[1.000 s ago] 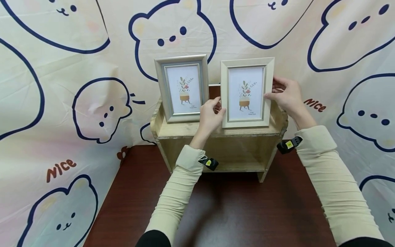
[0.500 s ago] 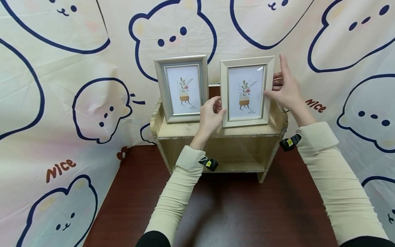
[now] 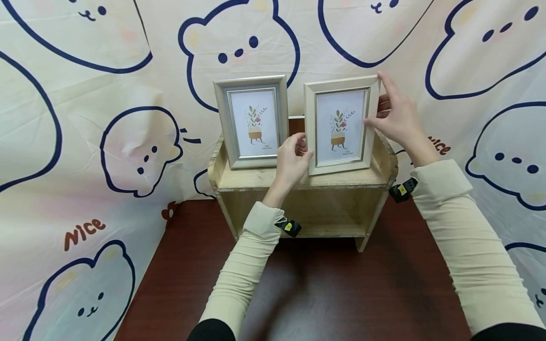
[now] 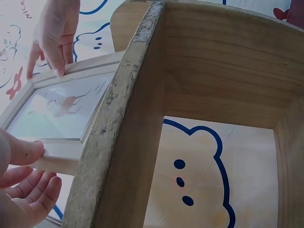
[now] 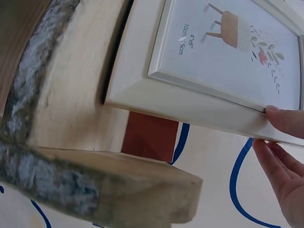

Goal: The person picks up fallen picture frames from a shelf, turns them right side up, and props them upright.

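Note:
A cream picture frame (image 3: 340, 165) with a potted-plant print stands on the top board of a small wooden shelf (image 3: 256, 180), its right side slightly higher than its left. My left hand (image 3: 292, 158) grips its lower left edge, thumb on the front and the other fingers curled. On the right edge, my right hand (image 3: 396, 113) holds it with the thumb in front and fingers behind; the index finger reaches to the top corner. In the right wrist view the frame's lower edge (image 5: 133, 95) shows a dark gap against the board. Beside it stands a silvery picture frame (image 3: 251, 163).
The shelf has raised side panels (image 3: 387, 161) and an open lower compartment (image 3: 324, 213). It stands on a dark red-brown table (image 3: 324, 293). A cloth with cartoon bears (image 3: 141, 151) hangs behind. A reddish-brown patch (image 5: 151, 137) shows behind the frame.
My right hand has shifted up the cream frame's edge, its index finger straightening and then coming to the top corner. The frame's right side has risen slightly. My left hand stays in place.

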Demonstrator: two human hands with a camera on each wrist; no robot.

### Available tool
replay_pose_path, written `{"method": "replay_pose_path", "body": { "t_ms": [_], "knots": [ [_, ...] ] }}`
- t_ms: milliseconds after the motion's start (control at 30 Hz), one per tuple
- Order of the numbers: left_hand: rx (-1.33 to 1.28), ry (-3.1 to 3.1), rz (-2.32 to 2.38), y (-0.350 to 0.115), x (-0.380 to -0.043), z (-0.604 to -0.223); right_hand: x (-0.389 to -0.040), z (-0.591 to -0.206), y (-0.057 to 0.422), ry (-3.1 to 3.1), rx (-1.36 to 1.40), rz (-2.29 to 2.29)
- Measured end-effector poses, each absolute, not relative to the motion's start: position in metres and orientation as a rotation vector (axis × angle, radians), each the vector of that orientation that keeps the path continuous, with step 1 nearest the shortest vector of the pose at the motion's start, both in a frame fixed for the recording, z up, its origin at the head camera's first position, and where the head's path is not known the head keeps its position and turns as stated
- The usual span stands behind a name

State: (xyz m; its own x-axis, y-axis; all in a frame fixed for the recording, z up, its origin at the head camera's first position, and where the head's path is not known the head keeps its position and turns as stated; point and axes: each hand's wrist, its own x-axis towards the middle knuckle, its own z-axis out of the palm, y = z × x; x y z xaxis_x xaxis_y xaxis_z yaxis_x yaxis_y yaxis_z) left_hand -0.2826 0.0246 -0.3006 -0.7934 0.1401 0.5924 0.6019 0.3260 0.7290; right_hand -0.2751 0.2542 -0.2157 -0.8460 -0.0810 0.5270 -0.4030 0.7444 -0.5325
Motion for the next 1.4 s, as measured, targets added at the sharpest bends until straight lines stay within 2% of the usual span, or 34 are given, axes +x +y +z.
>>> {"method": "replay_pose_path", "body": {
  "t_ms": [1100,1400],
  "knots": [
    [-0.774,-2.005,-1.321,0.034,-0.271,-0.309,-0.298,-0.215,0.242,-2.454,0.289,0.921],
    [-0.767,-1.986,-1.328,0.036,-0.27,-0.311,-0.291,-0.212,0.242,-2.367,0.258,1.152]
  ]
}}
